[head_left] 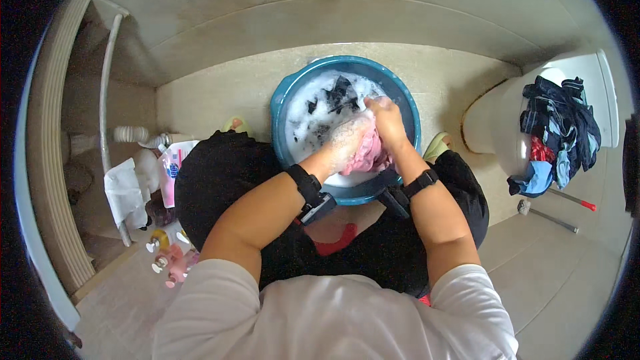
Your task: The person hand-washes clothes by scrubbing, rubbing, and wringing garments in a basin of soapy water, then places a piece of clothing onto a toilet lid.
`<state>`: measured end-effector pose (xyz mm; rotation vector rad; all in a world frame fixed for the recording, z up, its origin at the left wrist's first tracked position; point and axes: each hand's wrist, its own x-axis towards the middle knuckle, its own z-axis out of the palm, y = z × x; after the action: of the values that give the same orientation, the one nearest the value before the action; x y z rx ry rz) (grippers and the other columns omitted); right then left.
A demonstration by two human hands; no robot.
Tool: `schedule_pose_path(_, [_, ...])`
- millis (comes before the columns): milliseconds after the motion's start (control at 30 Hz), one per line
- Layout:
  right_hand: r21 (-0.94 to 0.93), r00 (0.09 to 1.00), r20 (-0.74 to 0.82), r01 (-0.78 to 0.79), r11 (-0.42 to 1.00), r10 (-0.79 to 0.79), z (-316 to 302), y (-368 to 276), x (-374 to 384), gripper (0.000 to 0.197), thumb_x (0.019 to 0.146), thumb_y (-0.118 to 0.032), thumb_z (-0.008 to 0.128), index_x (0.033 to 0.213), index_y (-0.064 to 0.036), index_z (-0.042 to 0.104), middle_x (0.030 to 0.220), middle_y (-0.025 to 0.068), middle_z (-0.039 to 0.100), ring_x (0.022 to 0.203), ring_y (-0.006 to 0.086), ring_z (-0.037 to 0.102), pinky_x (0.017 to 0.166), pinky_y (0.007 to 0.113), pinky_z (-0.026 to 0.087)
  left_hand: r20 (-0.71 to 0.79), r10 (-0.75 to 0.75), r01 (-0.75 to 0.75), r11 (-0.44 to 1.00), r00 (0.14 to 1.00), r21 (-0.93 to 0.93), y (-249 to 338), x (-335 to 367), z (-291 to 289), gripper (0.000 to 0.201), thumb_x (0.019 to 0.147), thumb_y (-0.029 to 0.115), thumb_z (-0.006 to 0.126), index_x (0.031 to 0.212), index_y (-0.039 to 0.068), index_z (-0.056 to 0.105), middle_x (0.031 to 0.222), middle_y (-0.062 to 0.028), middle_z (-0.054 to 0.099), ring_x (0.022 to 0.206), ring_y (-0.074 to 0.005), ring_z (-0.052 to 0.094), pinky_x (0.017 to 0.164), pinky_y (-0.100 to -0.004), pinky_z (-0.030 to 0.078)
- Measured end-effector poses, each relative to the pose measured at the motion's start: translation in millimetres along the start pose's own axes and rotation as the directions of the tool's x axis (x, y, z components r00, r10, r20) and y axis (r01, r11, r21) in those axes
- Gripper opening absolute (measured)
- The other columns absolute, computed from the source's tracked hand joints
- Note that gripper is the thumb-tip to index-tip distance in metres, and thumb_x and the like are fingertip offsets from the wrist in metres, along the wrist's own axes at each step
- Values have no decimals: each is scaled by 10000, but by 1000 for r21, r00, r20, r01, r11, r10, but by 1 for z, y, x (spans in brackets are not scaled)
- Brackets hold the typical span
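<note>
A round blue basin (280, 103) stands on the floor between my feet, filled with white suds (303, 110). Dark cloth (341, 93) pokes up through the foam toward the far side. Over the basin's right half, both hands are closed on a wet pink garment (363, 157). Foam covers the back of my left hand (351, 137), which lies against the cloth. My right hand (387, 120) grips the same garment from the right, its fingers bent round the top. Parts of the fingers are hidden by cloth and suds.
Dark and light-blue clothes (560, 127) lie heaped on the white toilet (503, 117) at the right. A red-tipped rod (580, 204) lies near it. Several bottles (175, 260) stand at the left, beside a pink-and-white package (172, 173) and a metal rail (107, 107).
</note>
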<state>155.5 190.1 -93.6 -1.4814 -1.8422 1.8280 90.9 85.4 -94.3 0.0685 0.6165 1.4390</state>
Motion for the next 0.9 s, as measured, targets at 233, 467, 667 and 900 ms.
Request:
schedule_pose_path(233, [468, 841, 491, -33, 883, -229, -25, -35, -22, 712, 797, -150, 594, 1391, -87, 207, 1018, 113, 590, 924, 238, 571, 851, 384, 458, -143, 249, -199, 935, 958, 292, 37, -32, 3, 431, 861, 203, 556, 1245, 47, 436, 1042, -100, 568, 948, -191, 566, 823, -303, 470])
schedule_pose_path(467, [-432, 497, 257, 826, 362, -829, 43, -64, -106, 138, 767, -193, 621, 711, -67, 613, 754, 122, 590, 706, 321, 570, 623, 374, 458, 45, -2, 27, 823, 999, -568, 37, -30, -6, 248, 882, 296, 512, 957, 61, 492, 853, -105, 583, 793, -256, 585, 743, -454, 475])
schedule_pose_path(667, [-394, 823, -66, 498, 772, -565, 21, -29, -43, 237, 807, -260, 541, 776, -47, 642, 776, 201, 622, 715, 379, 599, 644, 409, 484, -79, -17, 16, 1000, 997, -14, 12, -16, 2, 212, 872, 275, 501, 872, 74, 570, 810, -89, 612, 711, -224, 595, 637, -367, 489])
schedule_pose_path(900, [-230, 927, 50, 374, 899, -372, -31, 15, 11, 269, 842, -199, 524, 1038, -21, 573, 967, 203, 614, 893, 293, 600, 790, 342, 452, -201, -53, 65, 996, 978, 53, 41, -25, 34, 186, 876, 151, 529, 993, 11, 562, 940, -104, 615, 827, -199, 625, 701, -333, 523])
